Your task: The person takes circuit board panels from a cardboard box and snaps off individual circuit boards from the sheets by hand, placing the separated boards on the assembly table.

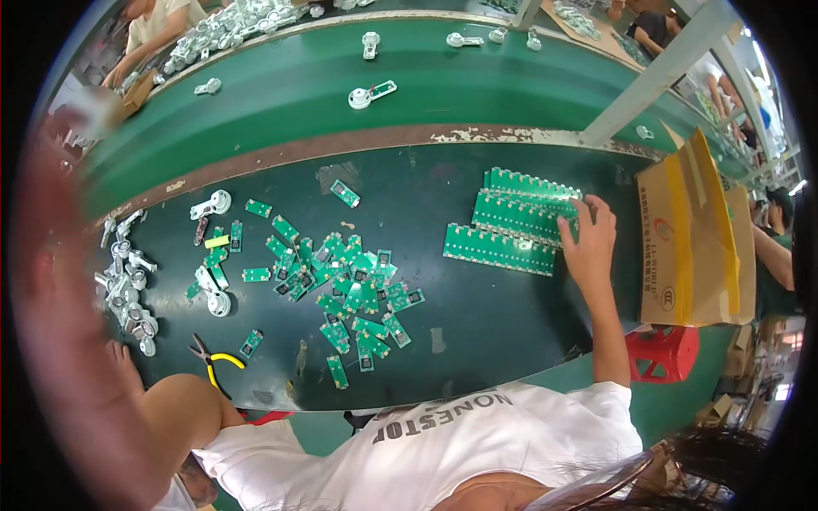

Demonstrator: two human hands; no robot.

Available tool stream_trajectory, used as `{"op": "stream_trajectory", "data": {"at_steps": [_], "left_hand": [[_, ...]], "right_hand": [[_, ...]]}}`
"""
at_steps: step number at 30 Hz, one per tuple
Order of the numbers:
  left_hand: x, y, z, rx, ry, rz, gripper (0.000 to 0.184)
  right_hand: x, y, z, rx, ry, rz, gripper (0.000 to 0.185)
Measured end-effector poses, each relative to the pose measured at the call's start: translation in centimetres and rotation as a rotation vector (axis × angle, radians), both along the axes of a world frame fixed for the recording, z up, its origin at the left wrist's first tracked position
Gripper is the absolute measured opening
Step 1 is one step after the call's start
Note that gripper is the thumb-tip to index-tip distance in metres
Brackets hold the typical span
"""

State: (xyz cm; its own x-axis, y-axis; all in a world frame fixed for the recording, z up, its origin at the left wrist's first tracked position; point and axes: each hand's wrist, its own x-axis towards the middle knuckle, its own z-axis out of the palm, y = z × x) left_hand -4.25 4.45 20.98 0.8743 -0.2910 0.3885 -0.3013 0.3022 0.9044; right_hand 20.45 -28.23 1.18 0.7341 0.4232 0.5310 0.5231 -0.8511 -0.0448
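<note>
My right hand point(590, 234) reaches over the right end of several green circuit board panels point(511, 209), which lie overlapping in rows. Its fingers are apart, with the fingertips at the panel edges; I cannot tell whether they press on them. Very close to the lens, a large blurred shape fills the left side, apparently my left hand point(64, 281) raised there, its fingers smeared. Mid-table lies a loose heap of small green circuit boards point(349, 285). Cutting pliers point(213, 359) with yellow handles rest near the front edge.
White plastic housings point(128, 281) pile up at the left; beside them another hand point(125, 368) rests on the edge. Behind runs a green conveyor belt point(281, 98) with scattered housings. A cardboard box point(690, 234) and red stool point(665, 353) stand right. Other people sit across.
</note>
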Motion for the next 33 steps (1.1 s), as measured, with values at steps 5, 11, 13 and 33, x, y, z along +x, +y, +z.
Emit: {"op": "stream_trajectory", "data": {"at_steps": [5, 11, 13, 33], "left_hand": [[0.5, 0.5, 0.5, 0.049, 0.023, -0.095, 0.022], [0.3, 1.0, 1.7, 0.143, 0.004, -0.201, 0.018], [-1.9, 0.9, 1.2, -0.054, 0.164, -0.079, 0.021], [-1.7, -2.0, -3.9, -0.317, -0.524, 0.571, 0.025]], "right_hand": [[-0.1, 0.1, -1.4, 0.122, 0.102, 0.100, 0.031], [-2.2, 3.8, 7.8, 0.782, 0.148, 0.743, 0.038], [-2.6, 4.3, 13.0, 0.709, 0.338, 1.315, 0.049], [-10.2, 3.3, 16.8, 0.684, 0.593, 2.036, 0.007]]}}
